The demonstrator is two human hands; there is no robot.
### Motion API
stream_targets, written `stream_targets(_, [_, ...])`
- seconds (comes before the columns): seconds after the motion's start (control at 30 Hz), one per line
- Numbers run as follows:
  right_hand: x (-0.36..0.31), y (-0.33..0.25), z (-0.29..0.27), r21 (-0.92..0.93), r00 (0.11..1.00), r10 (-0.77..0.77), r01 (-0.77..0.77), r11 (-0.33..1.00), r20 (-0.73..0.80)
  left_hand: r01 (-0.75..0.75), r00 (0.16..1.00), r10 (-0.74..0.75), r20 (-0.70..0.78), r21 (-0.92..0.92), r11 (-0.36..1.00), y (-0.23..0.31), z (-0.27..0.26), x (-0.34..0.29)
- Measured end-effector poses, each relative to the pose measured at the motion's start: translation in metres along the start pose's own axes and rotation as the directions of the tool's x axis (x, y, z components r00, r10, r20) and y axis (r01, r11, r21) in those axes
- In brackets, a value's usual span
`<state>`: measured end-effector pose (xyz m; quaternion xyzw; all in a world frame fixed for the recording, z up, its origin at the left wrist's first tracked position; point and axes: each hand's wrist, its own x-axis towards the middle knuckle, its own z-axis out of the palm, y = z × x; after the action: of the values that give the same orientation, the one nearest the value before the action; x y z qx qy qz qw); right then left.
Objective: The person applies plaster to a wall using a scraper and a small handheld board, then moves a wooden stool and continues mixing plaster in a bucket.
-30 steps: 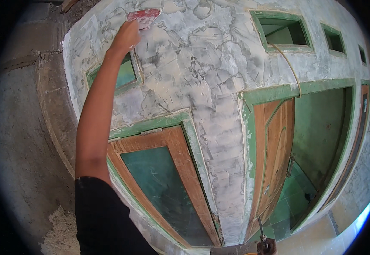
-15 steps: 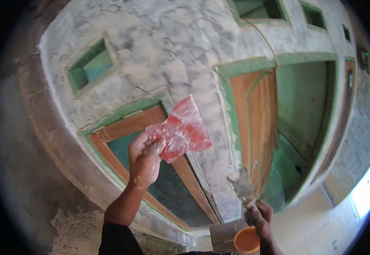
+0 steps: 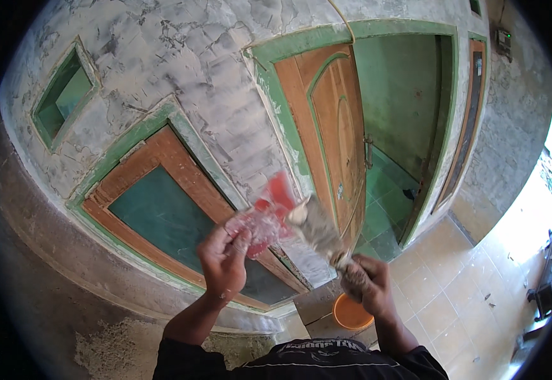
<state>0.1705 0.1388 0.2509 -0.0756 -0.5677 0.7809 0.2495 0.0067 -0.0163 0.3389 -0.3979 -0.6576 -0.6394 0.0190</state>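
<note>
My left hand [image 3: 225, 256] pinches a red plastic scraper [image 3: 260, 231] smeared with pale plaster, its wide edge tilted up toward the wall. In my right hand [image 3: 368, 285] is a metal putty knife [image 3: 317, 231], fingers wrapped round its handle. A dab of whitish putty [image 3: 298, 213] sits at the tip of the blade, which meets or overlaps the scraper's right side; blur hides whether they touch. Behind both tools rises the patchy grey plastered wall [image 3: 219, 69].
Below my right hand stands an orange bucket [image 3: 352, 313] on the tiled floor [image 3: 440, 297]. A wooden door [image 3: 326, 120] hangs ajar in a green frame. To the left are a wood-framed window [image 3: 168, 215] and a small green opening [image 3: 67, 95]. Dark items [image 3: 551, 272] lie far right.
The putty knife has come up and left to the scraper, with putty showing at its tip. The scraper has dropped lower. My view has shifted right and downward.
</note>
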Motion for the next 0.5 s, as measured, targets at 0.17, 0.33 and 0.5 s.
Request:
stream_targets(0.17, [-0.001, 0.022, 0.002, -0.022, 0.995, 0.100, -0.100, 0.995, -0.025, -0.132, 0.986, 0.120, 0.112, 0.107, 0.985, -0.012, 0.015, -0.019])
stream_targets(0.33, [-0.001, 0.014, 0.001, -0.037, 0.993, 0.096, -0.099, 0.994, -0.062, 0.033, 0.997, -0.036, 0.072, 0.032, 0.999, -0.029, -0.002, -0.016])
stream_targets(0.5, [-0.024, 0.048, -0.021, -0.012, 0.975, 0.173, -0.177, 0.984, -0.141, 0.000, 0.982, -0.015, 0.188, 0.080, 0.997, -0.028, 0.011, -0.030])
